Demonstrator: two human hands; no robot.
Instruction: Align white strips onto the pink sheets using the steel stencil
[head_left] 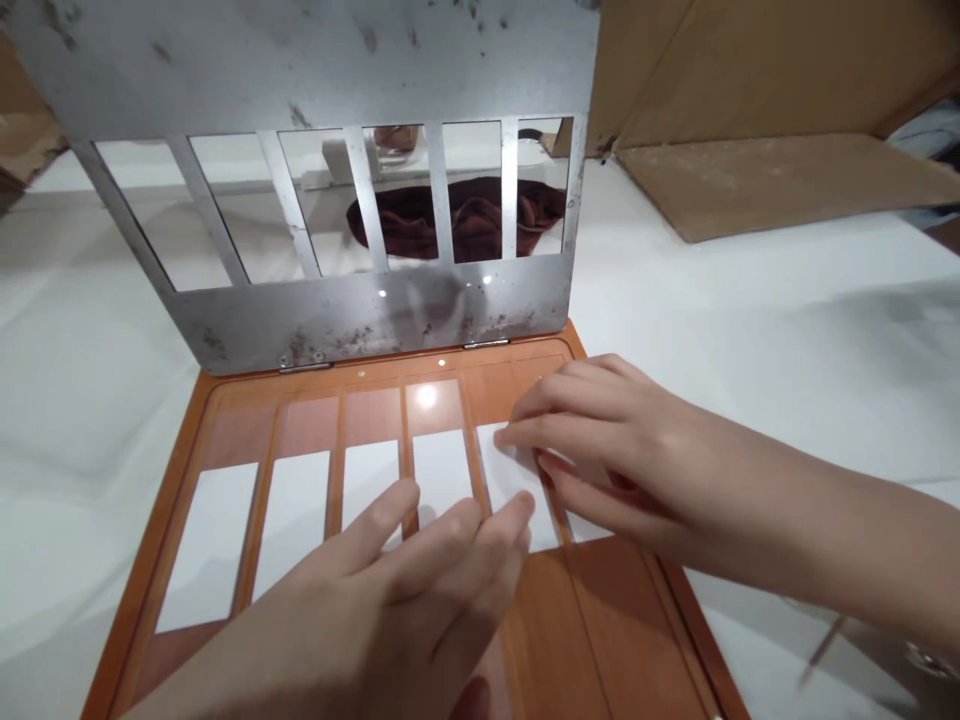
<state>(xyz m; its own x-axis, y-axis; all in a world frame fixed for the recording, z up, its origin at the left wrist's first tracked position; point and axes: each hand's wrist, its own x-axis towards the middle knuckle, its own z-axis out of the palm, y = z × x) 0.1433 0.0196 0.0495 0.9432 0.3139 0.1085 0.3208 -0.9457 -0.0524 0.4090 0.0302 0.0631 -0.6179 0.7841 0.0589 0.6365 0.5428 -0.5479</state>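
An orange jig board [585,640] with narrow slots lies on the white table, its slotted metal lid [322,60] raised on hinges at the far edge. Blank white cards sit side by side across the slots; the leftmost card [210,540] is fully visible. My right hand [622,440] rests fingertips on the fifth white card [506,475], partly covering the card to its right. My left hand [405,590] reaches across from below with fingers spread, one fingertip over that same fifth card. It hides the lower parts of several cards. Shiny pale strips [435,405] show beyond the cards.
Behind the lid, a dark maroon cloth [472,225] shows through its windows. Cardboard [787,175] stands and lies at the back right. A thin stick-like item [821,650] lies at the lower right, partly under my right arm. White sheeting [67,370] covers the table.
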